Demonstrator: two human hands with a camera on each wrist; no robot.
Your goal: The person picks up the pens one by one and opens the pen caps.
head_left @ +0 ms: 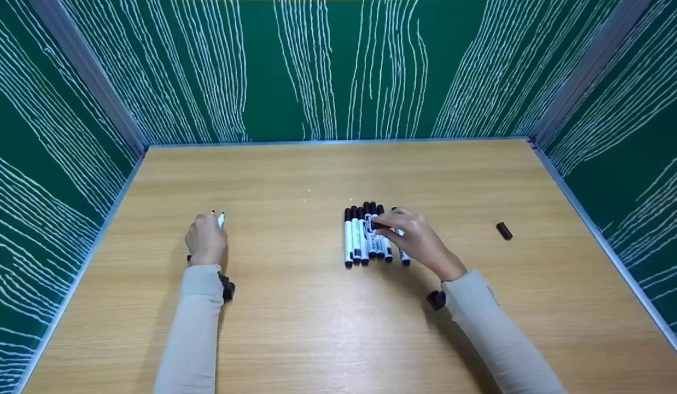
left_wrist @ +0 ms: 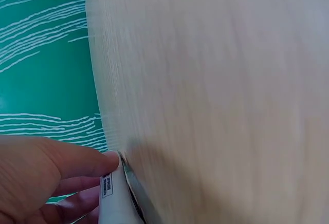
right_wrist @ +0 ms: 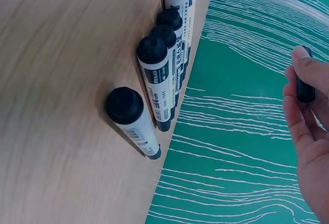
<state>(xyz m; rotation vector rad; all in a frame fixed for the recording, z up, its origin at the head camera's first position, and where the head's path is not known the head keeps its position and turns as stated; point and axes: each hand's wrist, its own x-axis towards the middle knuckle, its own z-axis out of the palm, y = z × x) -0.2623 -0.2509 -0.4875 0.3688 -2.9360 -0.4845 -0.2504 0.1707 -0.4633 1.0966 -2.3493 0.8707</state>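
Left hand (head_left: 206, 239): closed on a white marker (left_wrist: 114, 203), thumb on its side, fingers curled behind. A small printed label shows on the marker near the thumb. Two dark tips show just beyond the fingers in the head view; whether a second marker is in the grip cannot be told.

Right hand (head_left: 419, 234): pinching a black cap (right_wrist: 305, 82) between thumb and fingers, held above the right-hand part of the row.

Row of markers (head_left: 356, 241): white, black at both ends, printed; lying side by side between the hands, much nearer the right, its right-hand part below the right fingers. Wider black ends point away from the person. Middle markers sit slightly farther out than the leftmost ones.

Lone marker (right_wrist: 136, 126): same type, wide black end on; beneath the right hand, a small gap from the row.

Loose cap (head_left: 504, 230): black, lying on its side, well to the right of the right hand.

Specks (head_left: 309, 190): few, pale, between the hands and farther out.

Sleeves (head_left: 192, 328): light grey, one behind each hand.

Table (head_left: 295, 317): wood-grained, under both hands.

Walls (head_left: 259, 71): green, white-lined, beyond and either side of the hands.
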